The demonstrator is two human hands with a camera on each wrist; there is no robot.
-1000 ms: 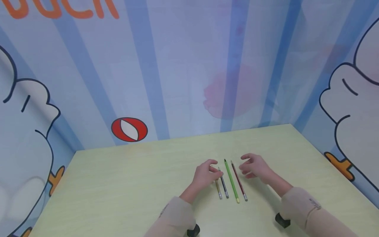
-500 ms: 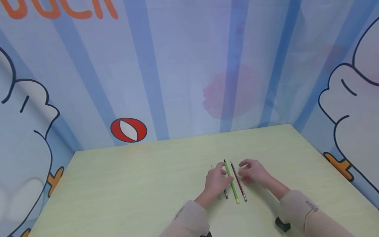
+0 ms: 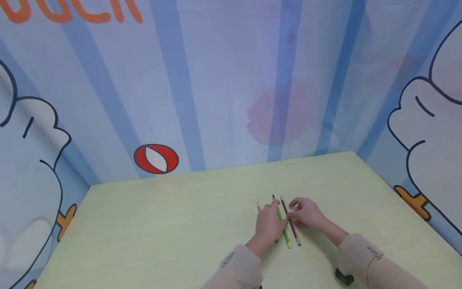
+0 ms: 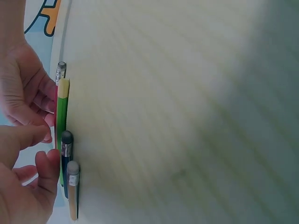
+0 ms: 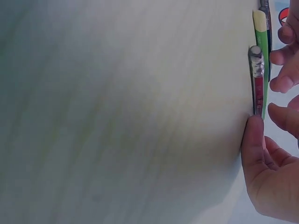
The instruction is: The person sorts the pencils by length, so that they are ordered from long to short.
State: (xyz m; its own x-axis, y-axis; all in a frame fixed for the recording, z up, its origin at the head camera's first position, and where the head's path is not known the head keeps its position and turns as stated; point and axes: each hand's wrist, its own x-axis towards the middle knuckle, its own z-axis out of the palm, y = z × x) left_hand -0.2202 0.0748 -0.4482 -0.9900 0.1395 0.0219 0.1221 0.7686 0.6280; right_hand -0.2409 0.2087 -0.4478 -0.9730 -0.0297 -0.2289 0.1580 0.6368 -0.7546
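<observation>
Several pencils lie side by side on the pale table (image 3: 162, 224). The outermost on the right is a dark red pencil (image 3: 293, 230), beside a green pencil (image 3: 286, 235) with a pale yellow end. A dark pencil (image 4: 67, 149) and a tan pencil (image 4: 73, 186), both with erasers, are partly covered by my left hand (image 3: 268, 224) in the head view. That hand hovers over them with loosely bent fingers, its fingertips by the green pencil. My right hand (image 3: 306, 212) is at the red pencil's right side, a fingertip against it in the right wrist view, fingers loosely curved.
A striped blue backdrop (image 3: 231, 100) with cartoon prints rises behind the table's back edge. More printed panels (image 3: 436, 160) stand on both sides. Beige sleeves (image 3: 368, 257) cover my forearms, with a dark wrist device (image 3: 344, 277) under the right one.
My left hand has moved right from the tan and dark pencils to over the green one. My right hand has shifted slightly left and nearer, up to the red pencil. The pencils look unmoved.
</observation>
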